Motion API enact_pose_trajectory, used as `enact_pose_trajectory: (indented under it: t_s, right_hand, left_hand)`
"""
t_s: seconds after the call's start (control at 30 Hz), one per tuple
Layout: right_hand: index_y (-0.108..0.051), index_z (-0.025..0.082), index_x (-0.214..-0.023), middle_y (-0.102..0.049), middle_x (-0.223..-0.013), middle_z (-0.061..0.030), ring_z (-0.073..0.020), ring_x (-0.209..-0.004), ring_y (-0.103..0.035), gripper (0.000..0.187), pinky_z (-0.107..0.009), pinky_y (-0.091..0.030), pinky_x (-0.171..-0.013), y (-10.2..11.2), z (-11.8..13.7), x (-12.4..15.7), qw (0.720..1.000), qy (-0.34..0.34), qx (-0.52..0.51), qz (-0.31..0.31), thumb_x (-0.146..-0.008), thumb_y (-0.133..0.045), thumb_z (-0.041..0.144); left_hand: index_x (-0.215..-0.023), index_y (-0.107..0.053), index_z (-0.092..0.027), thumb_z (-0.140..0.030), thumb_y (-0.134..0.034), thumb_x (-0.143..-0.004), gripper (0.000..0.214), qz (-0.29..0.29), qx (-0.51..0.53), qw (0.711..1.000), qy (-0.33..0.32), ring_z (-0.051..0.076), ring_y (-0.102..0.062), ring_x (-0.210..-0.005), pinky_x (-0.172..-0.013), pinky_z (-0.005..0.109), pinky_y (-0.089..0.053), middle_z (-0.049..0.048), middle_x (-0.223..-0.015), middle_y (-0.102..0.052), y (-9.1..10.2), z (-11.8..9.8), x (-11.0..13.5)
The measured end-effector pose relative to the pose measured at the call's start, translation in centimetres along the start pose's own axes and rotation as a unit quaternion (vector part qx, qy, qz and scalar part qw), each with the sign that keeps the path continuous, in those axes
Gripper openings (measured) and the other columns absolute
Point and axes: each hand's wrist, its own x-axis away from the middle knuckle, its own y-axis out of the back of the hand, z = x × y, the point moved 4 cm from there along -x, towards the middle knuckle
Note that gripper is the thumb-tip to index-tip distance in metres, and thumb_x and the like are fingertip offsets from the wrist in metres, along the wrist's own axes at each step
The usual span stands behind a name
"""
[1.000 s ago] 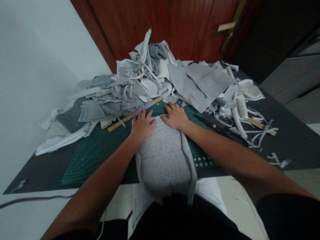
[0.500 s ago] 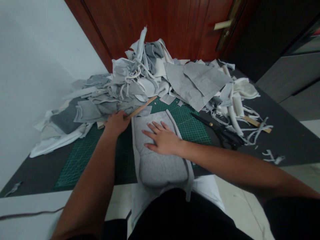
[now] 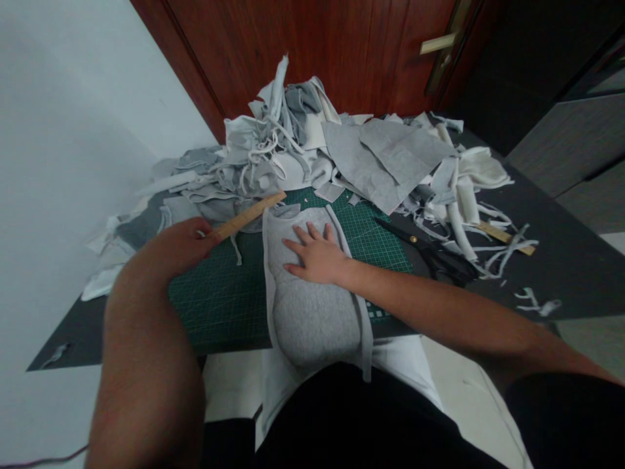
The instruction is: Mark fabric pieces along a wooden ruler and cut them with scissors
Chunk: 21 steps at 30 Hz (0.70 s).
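Observation:
A grey padded fabric piece [image 3: 317, 319] with raised edging lies over the front edge of the table, and a narrow strip hangs from its lower right corner. Flat on its upper part rests my right hand [image 3: 319, 255], fingers spread. My left hand [image 3: 188, 244] is closed around the near end of a wooden ruler [image 3: 251, 213]. The ruler's far end points up and to the right, just above the top left corner of the fabric piece. Beneath both is a green cutting mat [image 3: 219, 293].
Grey and white fabric scraps [image 3: 273, 143] are heaped along the back. Black scissors [image 3: 424, 247] lie right of the mat, near another wooden strip [image 3: 505, 238] among thin offcuts. A white wall [image 3: 73, 130] borders the left; a brown door [image 3: 317, 39] stands behind.
My left hand has drawn the ruler to the left and towards me, turning its broad face up. My right hand stays spread on the fabric piece. The view has shifted slightly.

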Motion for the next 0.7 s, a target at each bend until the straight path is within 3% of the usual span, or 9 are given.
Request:
enact_pose_trajectory:
  t_s: [0.13, 0.2, 0.33, 0.4, 0.47, 0.57, 0.7]
  right_hand:
    - [-0.044, 0.021, -0.161, -0.030, -0.171, -0.0198, -0.0505, -0.157, -0.021, 0.073, -0.082, -0.013, -0.116, 0.1, 1.0, 1.0, 1.000, -0.011, -0.006, -0.013, -0.101, -0.048, 0.063]
    - [-0.050, 0.017, -0.156, -0.037, -0.167, -0.0211, -0.0449, -0.153, -0.032, 0.065, -0.072, -0.023, -0.120, 0.9, 1.2, 0.8, 0.999, 0.003, -0.007, -0.037, -0.102, -0.052, 0.053]
    - [-0.064, 0.010, -0.136, -0.061, -0.144, -0.0197, -0.0331, -0.131, -0.055, 0.041, -0.047, -0.046, -0.109, 3.8, -1.2, -2.7, 0.995, 0.002, 0.006, -0.102, -0.099, -0.051, 0.021]
    - [-0.065, 0.006, -0.132, -0.064, -0.137, -0.0203, -0.0317, -0.128, -0.056, 0.040, -0.043, -0.047, -0.107, 4.8, -3.6, -5.7, 0.994, -0.023, 0.021, -0.101, -0.098, -0.046, 0.013]
    - [-0.062, 0.003, -0.135, -0.063, -0.139, -0.0217, -0.0303, -0.130, -0.055, 0.043, -0.041, -0.046, -0.108, 5.1, -6.0, -8.7, 0.995, -0.040, 0.029, -0.089, -0.097, -0.042, 0.008]
    - [-0.056, 0.003, -0.145, -0.057, -0.150, -0.0209, -0.0285, -0.136, -0.052, 0.050, -0.039, -0.043, -0.112, 4.2, -8.1, -12.1, 0.997, -0.028, 0.032, -0.069, -0.097, -0.043, 0.006]
    - [-0.050, 0.001, -0.151, -0.049, -0.160, -0.0218, -0.0274, -0.144, -0.047, 0.052, -0.038, -0.039, -0.117, 2.2, -8.7, -13.8, 0.999, 0.001, 0.030, -0.044, -0.101, -0.041, 0.009]
  left_hand:
    - [-0.096, -0.062, -0.024, -0.037, -0.077, -0.082, 0.025, -0.106, 0.078, 0.989, 0.065, 0.012, -0.055, -0.058, -0.057, 0.021, -0.035, -0.0073, -0.070, -0.060, 2.7, 0.0, 3.2]
    - [-0.095, -0.058, -0.024, -0.038, -0.072, -0.086, 0.021, -0.150, 0.174, 0.970, 0.078, 0.011, -0.053, -0.050, -0.052, 0.019, -0.035, -0.0091, -0.064, -0.057, 2.6, -1.2, 4.5]
    - [-0.087, -0.048, -0.025, -0.036, -0.060, -0.089, 0.016, -0.107, 0.411, 0.905, 0.003, 0.010, -0.048, -0.040, -0.040, 0.018, -0.033, -0.0099, -0.058, -0.054, -1.5, -5.3, 5.0]
    - [-0.090, -0.047, -0.025, -0.036, -0.061, -0.087, 0.018, -0.067, 0.476, 0.876, -0.029, 0.010, -0.053, -0.041, -0.039, 0.019, -0.039, -0.0091, -0.062, -0.058, -4.5, -7.1, 4.7]
    - [-0.090, -0.047, -0.026, -0.040, -0.060, -0.086, 0.019, -0.027, 0.516, 0.855, -0.031, 0.011, -0.051, -0.039, -0.036, 0.020, -0.035, -0.0088, -0.061, -0.057, -7.4, -8.2, 4.3]
    - [-0.088, -0.045, -0.026, -0.043, -0.058, -0.085, 0.022, 0.016, 0.533, 0.845, -0.034, 0.010, -0.048, -0.037, -0.034, 0.020, -0.033, -0.0096, -0.058, -0.055, -10.6, -8.7, 4.0]
    - [-0.085, -0.044, -0.026, -0.045, -0.058, -0.085, 0.024, 0.051, 0.516, 0.855, -0.030, 0.010, -0.048, -0.038, -0.037, 0.020, -0.035, -0.0093, -0.058, -0.054, -12.2, -7.9, 3.8]
